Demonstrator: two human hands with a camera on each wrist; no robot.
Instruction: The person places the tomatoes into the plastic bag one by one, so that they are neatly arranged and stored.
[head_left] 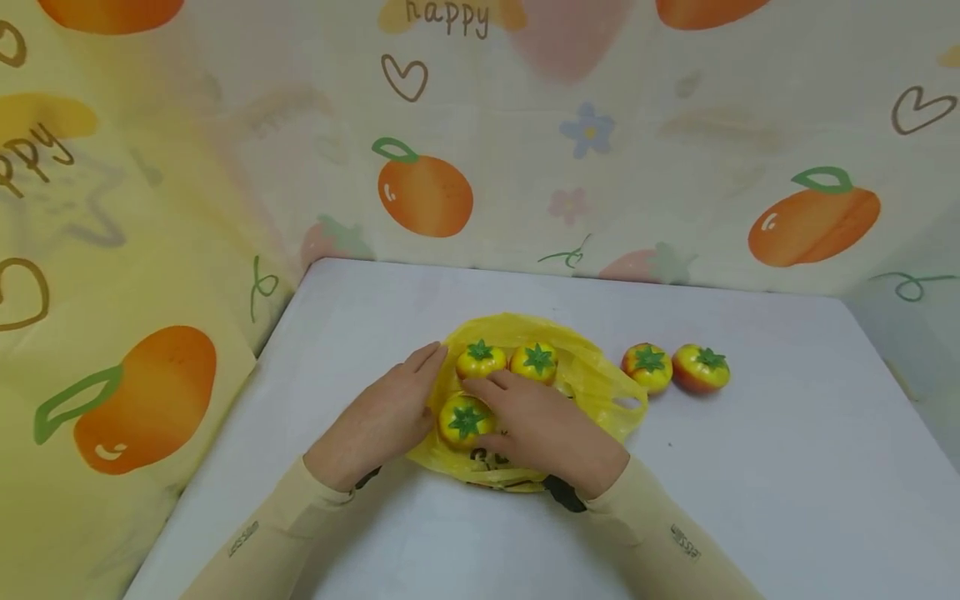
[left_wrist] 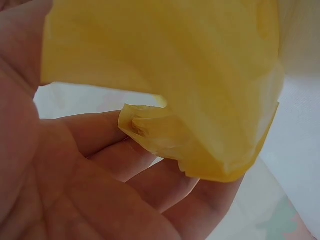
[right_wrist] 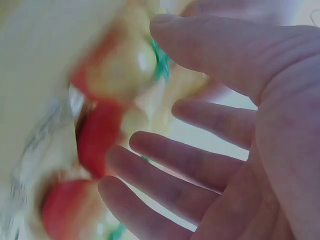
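Observation:
A yellow plastic bag (head_left: 600,392) lies spread open on the table with three yellow-and-red fruits inside, each topped by a green star-shaped leaf cap. One fruit (head_left: 463,419) is in front, with a back left fruit (head_left: 480,360) and a back right fruit (head_left: 535,362) behind it. My left hand (head_left: 384,415) is at the bag's left side; the bag's edge (left_wrist: 215,167) lies against its extended fingers. Over the bag, my right hand (head_left: 543,429) reaches in with fingers spread beside the front fruit. In the right wrist view, nothing sits in its palm, and the fruits (right_wrist: 102,137) are blurred.
Two more such fruits, a nearer one (head_left: 648,368) and an outer one (head_left: 701,369), sit side by side right of the bag on the white table (head_left: 787,467). A patterned cloth (head_left: 510,167) hangs behind the table and along its left side.

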